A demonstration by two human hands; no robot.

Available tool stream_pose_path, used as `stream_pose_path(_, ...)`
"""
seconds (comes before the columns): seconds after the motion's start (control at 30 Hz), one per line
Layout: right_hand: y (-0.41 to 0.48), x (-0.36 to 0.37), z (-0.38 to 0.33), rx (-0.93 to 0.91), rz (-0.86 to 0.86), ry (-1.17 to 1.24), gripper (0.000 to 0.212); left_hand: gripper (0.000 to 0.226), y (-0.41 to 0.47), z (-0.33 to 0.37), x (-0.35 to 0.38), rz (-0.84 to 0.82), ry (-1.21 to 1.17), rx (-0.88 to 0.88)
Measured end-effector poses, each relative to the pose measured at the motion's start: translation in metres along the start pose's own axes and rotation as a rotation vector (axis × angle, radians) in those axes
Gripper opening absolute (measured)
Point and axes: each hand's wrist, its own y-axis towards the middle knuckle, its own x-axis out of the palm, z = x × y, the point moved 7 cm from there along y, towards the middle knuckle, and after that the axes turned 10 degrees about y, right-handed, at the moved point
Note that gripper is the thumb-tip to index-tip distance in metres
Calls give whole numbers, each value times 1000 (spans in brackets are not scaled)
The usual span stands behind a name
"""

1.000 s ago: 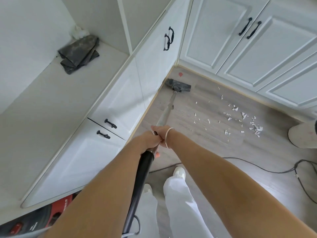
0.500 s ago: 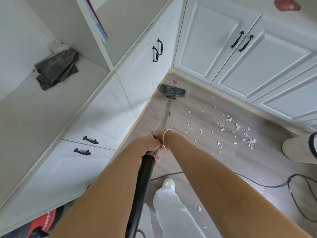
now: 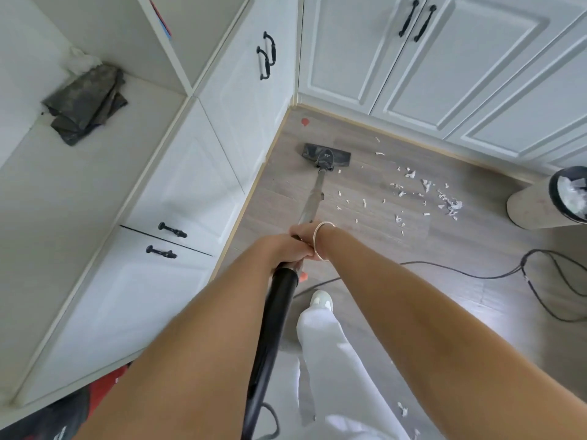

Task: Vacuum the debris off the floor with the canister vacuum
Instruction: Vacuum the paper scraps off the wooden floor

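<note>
Where two runs of white cabinets meet in a corner, a grey wood-look floor spreads out, and white debris lies scattered across it to the right of the floor head. The floor head sits flat on the boards near the corner, just short of a small red mark. A pale counter runs along the left with one crumpled dark cloth on it. A round bin stands at the right edge, and a black cord trails over the floor beside it.

Both arms reach forward and down. The left hand is wrapped tight round the wand where the metal tube meets the black hose. The right hand, with one thin bangle at the wrist, is closed round the tube just ahead of it, the two hands touching.

The red and black canister shows in part at the lower left. Six black handles are in view on the cabinet fronts, in three pairs. One white shoe and one white trouser leg show clearly below the arms.
</note>
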Motion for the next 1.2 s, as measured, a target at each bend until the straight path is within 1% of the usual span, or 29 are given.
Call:
stream_pose_path(0.03,-3,1,13,-15,19,-8,18,29,-3,-13,5,-12,31,1)
stream_pose_path(0.07,-5,4,25,-18,20,-19,14,33,-6,-25,10,-29,67,-2)
stream_pose_path(0.1,-10,5,36,-9,28,-43,3,35,-8,-36,14,-40,95,-9)
stream_pose_path(0.17,-19,11,63,2,8,-59,28,38,-15,-60,23,-46,151,-28)
stream_pose_path(0.23,-28,16,80,-4,11,-45,34,38,-20,-79,29,-46,194,-57)
stream_pose_path(0.4,-47,28,123,30,-50,16,37,23,-41,-111,47,-60,238,-54)
stream_pose_path(0.5,-58,34,148,84,-65,31,35,5,-50,-135,55,-81,282,-91)
stream_pose_path(0.6,-65,44,170,125,-91,-8,32,10,-57,-154,63,-97,351,-103)
stream_pose_path(0.67,-67,49,174,87,-80,-57,26,9,-61,-160,62,-78,358,-93)
stream_pose_path(0.77,-71,45,167,-13,-13,-27,20,6,-68,-156,59,-45,292,-46)
stream_pose_path(0.87,-78,35,162,-40,2,-3,22,8,-80,-143,63,-27,296,18)
stream_pose_path(0.93,-84,26,159,-54,26,21,16,11,-87,-135,68,-13,307,51)
stream_pose_path(1.03,-93,18,159,-65,28,20,18,5,-91,-136,73,-20,331,41)
stream_pose_path(1.13,-100,18,162,-60,26,32,26,13,-93,-141,73,-33,370,30)
stream_pose_path(1.2,-106,21,163,-59,24,19,24,8,-99,-143,71,-34,388,30)
